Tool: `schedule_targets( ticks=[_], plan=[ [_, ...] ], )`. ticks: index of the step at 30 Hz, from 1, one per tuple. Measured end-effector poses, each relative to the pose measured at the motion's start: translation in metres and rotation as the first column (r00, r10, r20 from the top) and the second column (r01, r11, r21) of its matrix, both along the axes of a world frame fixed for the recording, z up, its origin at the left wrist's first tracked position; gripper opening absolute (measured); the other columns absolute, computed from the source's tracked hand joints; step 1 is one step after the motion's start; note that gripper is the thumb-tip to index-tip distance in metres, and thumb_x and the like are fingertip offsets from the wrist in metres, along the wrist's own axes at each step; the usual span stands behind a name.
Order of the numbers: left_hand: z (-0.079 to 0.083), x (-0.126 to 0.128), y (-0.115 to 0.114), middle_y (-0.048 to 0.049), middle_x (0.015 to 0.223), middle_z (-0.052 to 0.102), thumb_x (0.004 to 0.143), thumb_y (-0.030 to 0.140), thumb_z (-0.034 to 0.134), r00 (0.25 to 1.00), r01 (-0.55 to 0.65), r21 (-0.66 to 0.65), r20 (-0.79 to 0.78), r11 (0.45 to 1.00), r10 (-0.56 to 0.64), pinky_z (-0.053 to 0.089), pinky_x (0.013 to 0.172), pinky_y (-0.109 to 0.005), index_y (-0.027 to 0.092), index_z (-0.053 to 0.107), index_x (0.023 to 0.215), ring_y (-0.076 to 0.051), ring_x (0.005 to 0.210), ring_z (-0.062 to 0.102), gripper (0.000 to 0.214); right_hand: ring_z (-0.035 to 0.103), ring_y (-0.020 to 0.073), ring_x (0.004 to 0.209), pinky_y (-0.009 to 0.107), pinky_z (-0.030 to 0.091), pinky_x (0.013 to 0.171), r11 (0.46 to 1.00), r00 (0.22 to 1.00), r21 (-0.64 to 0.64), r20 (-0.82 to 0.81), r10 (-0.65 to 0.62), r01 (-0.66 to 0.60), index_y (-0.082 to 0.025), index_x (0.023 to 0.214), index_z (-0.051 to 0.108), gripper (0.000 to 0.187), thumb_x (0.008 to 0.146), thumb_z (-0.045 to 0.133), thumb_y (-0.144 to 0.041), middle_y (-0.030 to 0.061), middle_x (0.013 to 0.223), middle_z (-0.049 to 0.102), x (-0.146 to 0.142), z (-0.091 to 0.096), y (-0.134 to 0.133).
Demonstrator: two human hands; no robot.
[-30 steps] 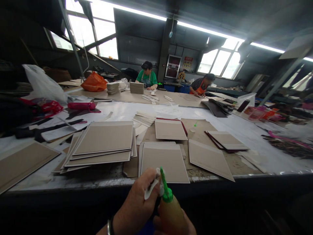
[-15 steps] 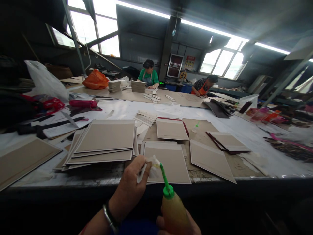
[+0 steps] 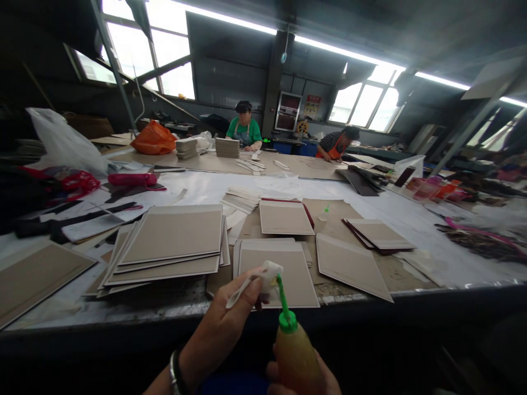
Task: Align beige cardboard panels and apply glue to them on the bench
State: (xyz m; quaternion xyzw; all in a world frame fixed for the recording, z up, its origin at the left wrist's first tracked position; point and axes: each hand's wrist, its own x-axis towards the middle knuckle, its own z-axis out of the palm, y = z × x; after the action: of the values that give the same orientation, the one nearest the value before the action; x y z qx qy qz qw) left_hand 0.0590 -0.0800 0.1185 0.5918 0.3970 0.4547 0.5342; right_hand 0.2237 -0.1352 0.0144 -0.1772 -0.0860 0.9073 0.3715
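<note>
Pinched in my left hand point(image 3: 230, 307) is a folded strip of thin white material point(image 3: 270, 271), curled over at its top. My right hand point(image 3: 325, 378) is wrapped round a squeeze bottle point(image 3: 297, 356) of yellowish-brown liquid, most of that hand being hidden behind it. The bottle's green nozzle point(image 3: 282, 293) points up, its tip at the strip beside a small yellowish smear. Just beyond both hands a beige board with a pale band point(image 3: 284, 258) lies on top of others at the table's near edge.
To the left stands a stack of beige boards point(image 3: 173, 236). More boards point(image 3: 349, 263) lie to the right, and a pile of pale strips point(image 3: 241, 200) sits behind. Across the table a person in green point(image 3: 247, 131) and one in an orange apron point(image 3: 335, 145) are at work.
My left hand has turned the white strip, and its top now curls over near the nozzle. The bottle sits slightly further right in view, and the whole scene has shifted a little left.
</note>
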Motion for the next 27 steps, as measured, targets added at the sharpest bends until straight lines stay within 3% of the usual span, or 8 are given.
schedule_targets(
  ticks=[4,8,12,18,22,24,27],
  plan=[
    [0.007,0.007,0.005,0.0008,0.067,0.054,0.087,0.034,0.042,0.998,0.028,0.09,-0.058,0.996,-0.023,0.038,0.064,-0.022,0.017,0.06,0.081,-0.012,0.066,0.049,0.026,0.029,-0.0003,0.032,0.011,0.021,0.031,0.989,0.997,-0.148,-0.072,-0.011,0.0,-0.002,0.083,0.062,0.047,0.074,0.054,-0.047,0.0016,0.054,0.052,-0.001,0.018,-0.006],
    [0.01,0.016,0.017,0.0011,0.064,0.054,0.085,0.03,0.045,0.993,0.037,0.182,-0.117,0.983,-0.016,0.038,0.063,-0.021,0.016,0.055,0.065,-0.011,0.063,0.05,0.026,0.047,0.008,0.047,0.013,0.034,0.036,0.952,0.986,-0.268,-0.032,-0.161,0.146,-0.006,0.091,0.059,0.047,0.078,0.046,-0.049,0.01,0.07,0.06,-0.005,0.032,-0.002],
    [0.025,0.019,0.027,0.0019,0.062,0.053,0.083,0.029,0.047,0.975,0.043,0.336,-0.221,0.941,0.034,0.038,0.063,-0.021,0.016,0.055,0.064,-0.011,0.062,0.051,0.025,0.057,0.0192,0.068,0.025,0.047,0.049,0.954,0.975,-0.202,0.062,-0.215,0.223,-0.01,0.098,0.057,0.051,0.079,0.044,-0.056,0.0139,0.084,0.063,-0.007,0.043,0.013],
    [0.054,0.02,0.03,0.001,0.064,0.055,0.077,0.017,0.051,0.91,0.082,0.578,-0.375,0.812,0.175,0.032,0.064,-0.022,0.015,0.059,0.068,-0.011,0.062,0.048,0.012,0.051,0.0117,0.064,0.016,0.044,0.045,0.958,0.965,-0.126,-0.017,-0.263,0.259,-0.008,0.1,0.054,0.05,0.081,0.045,-0.053,0.0119,0.083,0.059,-0.002,0.054,0.034],
    [0.062,0.021,0.025,0.001,0.065,0.052,0.069,0.01,0.055,0.852,0.108,0.634,-0.455,0.765,0.257,0.03,0.062,-0.022,0.015,0.059,0.069,-0.012,0.062,0.044,0.007,0.05,0.0108,0.063,0.013,0.043,0.041,0.968,0.971,-0.106,-0.047,-0.233,0.227,-0.007,0.099,0.054,0.049,0.08,0.047,-0.052,0.012,0.081,0.058,-0.002,0.052,0.036],
    [0.063,0.02,0.022,0.0021,0.062,0.05,0.07,0.013,0.054,0.854,0.108,0.614,-0.46,0.782,0.243,0.031,0.06,-0.022,0.016,0.058,0.065,-0.011,0.059,0.043,0.007,0.05,0.0108,0.061,0.012,0.041,0.039,0.968,0.972,-0.095,-0.015,-0.235,0.233,-0.007,0.097,0.054,0.048,0.08,0.046,-0.052,0.012,0.078,0.059,-0.001,0.05,0.035],
    [0.06,0.017,0.013,0.0034,0.054,0.046,0.072,0.021,0.052,0.908,0.102,0.42,-0.409,0.902,0.088,0.03,0.053,-0.022,0.016,0.053,0.057,-0.01,0.052,0.039,0.016,0.054,0.0121,0.056,0.012,0.038,0.035,0.946,0.943,-0.062,0.122,-0.31,0.319,-0.009,0.089,0.055,0.043,0.083,0.044,-0.05,0.0103,0.071,0.061,0.004,0.044,0.033]
  ],
)
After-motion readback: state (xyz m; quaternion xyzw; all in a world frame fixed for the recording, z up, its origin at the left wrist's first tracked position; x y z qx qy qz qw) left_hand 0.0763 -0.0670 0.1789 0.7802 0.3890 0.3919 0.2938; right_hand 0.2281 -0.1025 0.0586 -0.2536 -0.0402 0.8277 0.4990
